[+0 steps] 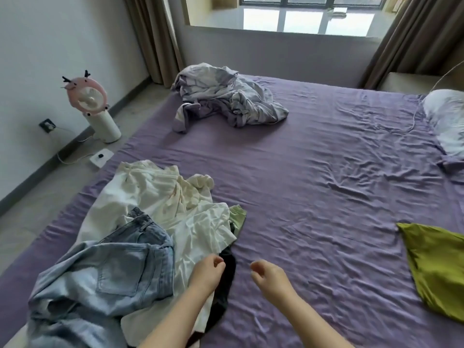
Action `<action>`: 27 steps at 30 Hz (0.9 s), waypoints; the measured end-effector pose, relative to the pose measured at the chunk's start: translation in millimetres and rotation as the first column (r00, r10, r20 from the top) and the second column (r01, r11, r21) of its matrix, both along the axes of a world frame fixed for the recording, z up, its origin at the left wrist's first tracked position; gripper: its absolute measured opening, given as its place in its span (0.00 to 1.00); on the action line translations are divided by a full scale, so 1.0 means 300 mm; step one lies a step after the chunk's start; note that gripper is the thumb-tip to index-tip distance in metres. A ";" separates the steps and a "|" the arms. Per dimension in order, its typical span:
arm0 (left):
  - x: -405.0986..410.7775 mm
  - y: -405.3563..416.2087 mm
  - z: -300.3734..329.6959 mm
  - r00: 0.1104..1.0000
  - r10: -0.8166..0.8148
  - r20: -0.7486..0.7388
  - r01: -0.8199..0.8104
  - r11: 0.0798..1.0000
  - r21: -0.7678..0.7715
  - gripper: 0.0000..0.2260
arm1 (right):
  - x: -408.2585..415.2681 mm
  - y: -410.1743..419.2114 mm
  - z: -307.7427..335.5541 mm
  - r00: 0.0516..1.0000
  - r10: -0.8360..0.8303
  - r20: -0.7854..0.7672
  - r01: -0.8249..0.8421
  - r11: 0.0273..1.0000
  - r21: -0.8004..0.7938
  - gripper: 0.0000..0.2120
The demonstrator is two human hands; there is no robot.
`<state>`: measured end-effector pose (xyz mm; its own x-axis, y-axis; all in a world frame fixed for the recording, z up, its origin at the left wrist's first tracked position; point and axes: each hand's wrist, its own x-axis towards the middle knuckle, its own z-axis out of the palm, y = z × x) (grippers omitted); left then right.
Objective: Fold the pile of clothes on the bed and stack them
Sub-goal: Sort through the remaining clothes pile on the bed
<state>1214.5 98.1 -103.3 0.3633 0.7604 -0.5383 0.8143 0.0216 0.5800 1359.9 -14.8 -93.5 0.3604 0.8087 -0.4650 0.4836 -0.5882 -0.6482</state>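
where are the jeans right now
In the head view the jeans lie crumpled at the lower left of the bed, on the white clothes, just left of the left hand.

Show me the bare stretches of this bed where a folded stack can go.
The widest free patch of purple sheet lies between the clothes pile, the crumpled quilt, the pillow and the green garment. A smaller strip runs in front of the right hand. The near left is crowded: jeans and white clothes overlap there.
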 end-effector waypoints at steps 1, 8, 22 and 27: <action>0.007 0.039 -0.021 1.000 0.006 0.000 -0.006 1.000 -0.008 0.11 | 0.000 0.040 -0.018 1.000 0.010 -0.003 -0.010 1.000 -0.004 0.13; 0.075 0.256 -0.145 0.992 0.125 -0.033 -0.127 0.988 -0.091 0.15 | 0.043 0.294 -0.122 0.999 0.048 -0.023 -0.049 0.996 -0.079 0.14; 0.216 0.336 -0.276 0.843 0.531 0.089 -0.510 0.841 -0.181 0.05 | 0.151 0.444 -0.308 0.976 -0.127 -0.174 0.111 0.989 -0.102 0.13; 0.263 0.156 -0.136 0.840 0.454 0.297 -0.329 0.862 -0.386 0.11 | 0.165 0.492 -0.220 0.849 -0.329 -0.415 0.313 0.944 -0.107 0.15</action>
<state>1293.4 144.8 -144.1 0.2873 0.6984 -0.6556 0.4270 0.5193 0.7403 1409.4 132.8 -159.4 0.3608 0.6625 -0.6564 -0.0504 -0.6890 -0.7230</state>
